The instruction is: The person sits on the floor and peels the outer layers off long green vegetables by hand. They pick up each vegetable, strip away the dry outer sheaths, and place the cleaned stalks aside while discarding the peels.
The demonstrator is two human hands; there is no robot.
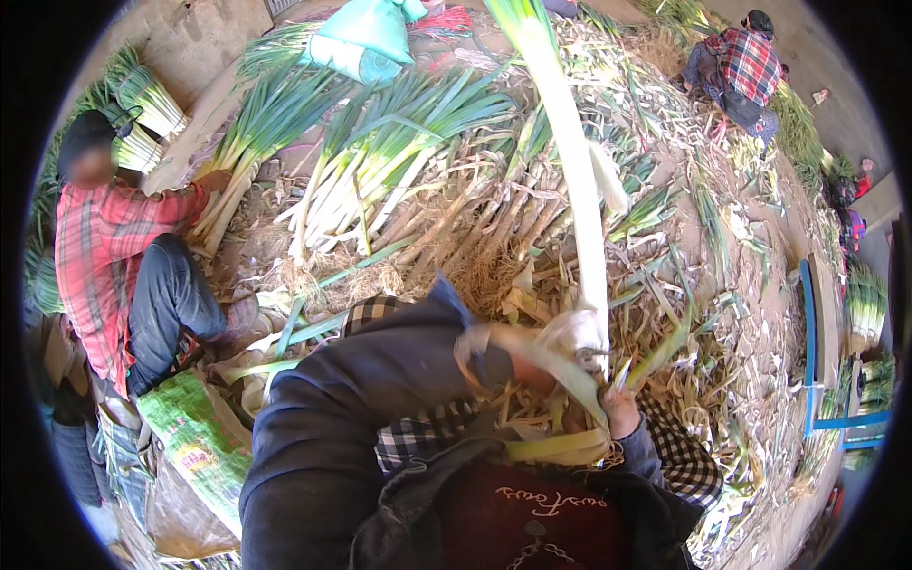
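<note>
A long leek (or large green onion) (pixel 573 164) stands nearly upright in front of me, green top away from me, white stalk towards my lap. My left hand (pixel 533 372), partly hidden by a blurred leaf, is closed around its lower end. Close by on the right, my right hand (pixel 621 412) grips a strip of pale outer leaf (pixel 570 445) that curls across my lap. A loose flap of skin (pixel 608 178) hangs from the stalk. Beyond my knees lie unpeeled leeks with brown roots (pixel 491 221) and cleaner white-stemmed leeks (pixel 356 192).
A person in a red plaid shirt (pixel 107 235) sits at left, a hand on a leek bundle (pixel 263 135). Another person (pixel 748 68) crouches at upper right. Leaf scraps (pixel 734 214) cover the floor. A green sack (pixel 199 434), a teal bag (pixel 367 35) and a blue frame (pixel 810 342) stand around.
</note>
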